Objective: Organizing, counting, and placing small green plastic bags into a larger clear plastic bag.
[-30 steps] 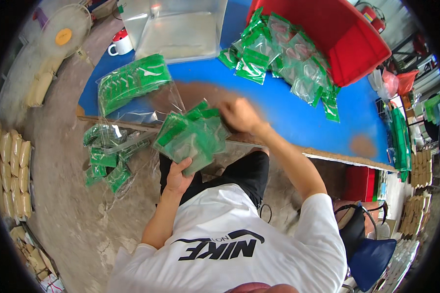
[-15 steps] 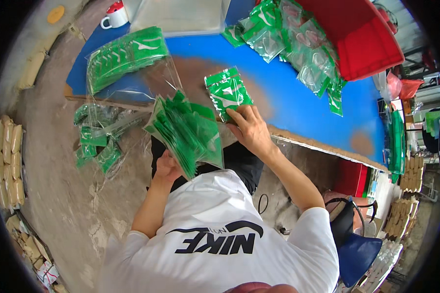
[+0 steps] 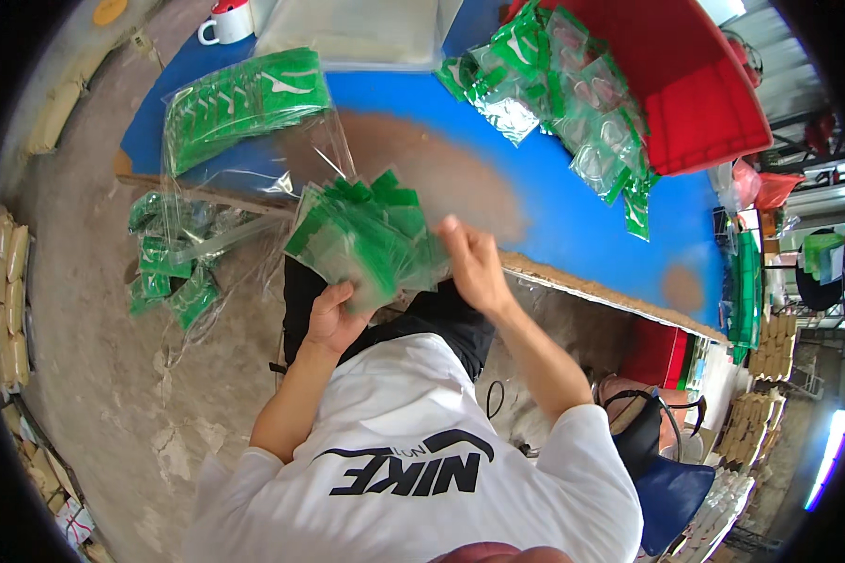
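My left hand [image 3: 336, 317] grips the lower edge of a fanned stack of green and clear plastic packets [image 3: 371, 235], thumb on top, above my lap. Close against the stack's right edge is my right hand [image 3: 477, 267], its fingers curled closed; whether a packet edge is between them is hidden. At the table's left, a large clear bag [image 3: 244, 174] holds a neat row of green packets [image 3: 249, 98], its open end hanging over the edge. A loose heap of similar packets [image 3: 573, 103] lies at the far right, beside a red bin.
The blue table [image 3: 591, 253] has a worn brown patch near me. A tipped red bin [image 3: 699, 94], a clear tub [image 3: 347, 38] and a white mug [image 3: 227, 23] stand on it. Bagged green packets [image 3: 174, 267] sit below its left edge. A dark blue seat [image 3: 671, 497] is at my right.
The single packet my right hand held on the table is no longer there. My right hand has drawn in beside the stack. My left hand has tilted the stack, which now fans wider.
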Action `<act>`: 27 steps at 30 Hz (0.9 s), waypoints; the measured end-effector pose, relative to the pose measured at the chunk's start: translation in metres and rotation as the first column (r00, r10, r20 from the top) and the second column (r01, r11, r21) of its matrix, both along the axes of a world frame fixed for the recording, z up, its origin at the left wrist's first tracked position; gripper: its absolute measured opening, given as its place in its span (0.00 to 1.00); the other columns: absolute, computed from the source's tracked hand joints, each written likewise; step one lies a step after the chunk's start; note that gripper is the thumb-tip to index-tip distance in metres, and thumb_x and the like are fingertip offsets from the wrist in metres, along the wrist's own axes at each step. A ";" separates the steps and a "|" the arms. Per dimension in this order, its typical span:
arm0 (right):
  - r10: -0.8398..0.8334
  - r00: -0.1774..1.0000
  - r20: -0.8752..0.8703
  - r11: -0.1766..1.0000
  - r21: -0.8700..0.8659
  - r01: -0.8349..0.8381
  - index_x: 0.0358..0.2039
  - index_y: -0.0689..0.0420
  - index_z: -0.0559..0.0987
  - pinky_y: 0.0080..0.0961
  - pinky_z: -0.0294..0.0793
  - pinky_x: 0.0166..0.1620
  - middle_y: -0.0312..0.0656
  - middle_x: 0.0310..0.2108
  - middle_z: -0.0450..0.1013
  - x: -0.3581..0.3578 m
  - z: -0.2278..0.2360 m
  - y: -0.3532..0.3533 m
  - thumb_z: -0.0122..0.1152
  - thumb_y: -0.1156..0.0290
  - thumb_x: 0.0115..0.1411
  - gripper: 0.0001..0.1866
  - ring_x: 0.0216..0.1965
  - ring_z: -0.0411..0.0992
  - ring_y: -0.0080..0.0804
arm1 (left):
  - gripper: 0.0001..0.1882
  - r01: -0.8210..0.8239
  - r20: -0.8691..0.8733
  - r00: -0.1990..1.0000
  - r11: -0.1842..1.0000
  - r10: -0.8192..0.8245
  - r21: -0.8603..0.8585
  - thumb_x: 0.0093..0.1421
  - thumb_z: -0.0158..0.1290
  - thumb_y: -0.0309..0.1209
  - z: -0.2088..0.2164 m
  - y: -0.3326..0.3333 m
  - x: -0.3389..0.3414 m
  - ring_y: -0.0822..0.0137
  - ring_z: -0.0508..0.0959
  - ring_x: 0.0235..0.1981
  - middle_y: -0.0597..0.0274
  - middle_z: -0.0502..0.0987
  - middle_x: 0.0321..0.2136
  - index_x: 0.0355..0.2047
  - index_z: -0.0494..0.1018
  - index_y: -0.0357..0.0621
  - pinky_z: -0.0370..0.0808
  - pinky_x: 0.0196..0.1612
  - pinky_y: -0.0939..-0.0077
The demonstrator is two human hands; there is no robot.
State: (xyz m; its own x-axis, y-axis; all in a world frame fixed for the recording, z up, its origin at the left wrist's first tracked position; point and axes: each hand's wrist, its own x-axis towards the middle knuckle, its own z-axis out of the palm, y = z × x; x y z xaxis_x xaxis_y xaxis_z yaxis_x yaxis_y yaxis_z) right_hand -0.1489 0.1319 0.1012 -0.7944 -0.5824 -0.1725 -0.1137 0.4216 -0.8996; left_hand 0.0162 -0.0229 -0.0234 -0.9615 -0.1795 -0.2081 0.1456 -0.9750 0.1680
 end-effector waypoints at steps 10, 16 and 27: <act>0.343 0.407 -0.846 0.930 0.366 -0.023 0.54 0.58 0.76 0.58 0.54 0.66 0.64 0.57 0.64 -0.136 -0.033 -0.008 0.60 0.51 0.61 0.28 0.65 0.55 0.65 | 0.28 0.004 0.045 0.999 1.000 -0.004 0.003 0.52 0.60 0.19 -0.008 -0.011 0.013 0.58 0.74 0.56 0.60 0.76 0.52 0.55 0.70 0.41 0.68 0.64 0.57; 0.395 0.711 -0.582 0.903 0.103 -0.417 0.42 0.61 0.78 0.46 0.74 0.43 0.55 0.38 0.74 -0.066 0.008 -0.029 0.53 0.68 0.66 0.11 0.40 0.73 0.58 | 0.31 -0.054 0.176 0.981 0.991 0.076 -0.125 0.55 0.57 0.22 0.016 -0.004 -0.008 0.50 0.69 0.61 0.54 0.71 0.58 0.61 0.64 0.40 0.64 0.66 0.46; 0.351 0.533 -0.770 0.936 0.284 -0.206 0.61 0.70 0.64 0.45 0.64 0.62 0.60 0.55 0.66 -0.124 -0.024 -0.040 0.61 0.39 0.57 0.48 0.58 0.65 0.58 | 0.39 0.008 0.118 0.993 0.975 0.018 -0.223 0.50 0.62 0.26 -0.023 -0.028 0.019 0.49 0.65 0.65 0.53 0.68 0.62 0.63 0.62 0.41 0.61 0.67 0.43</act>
State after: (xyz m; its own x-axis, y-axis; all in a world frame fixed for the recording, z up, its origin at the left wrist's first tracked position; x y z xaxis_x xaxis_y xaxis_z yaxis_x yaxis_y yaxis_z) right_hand -0.2726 0.0918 0.0771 -0.4449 -0.8255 0.3475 -0.8858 0.3483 -0.3068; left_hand 0.0357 -0.0509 -0.0460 -0.9314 -0.2389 -0.2745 0.1164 -0.9103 0.3972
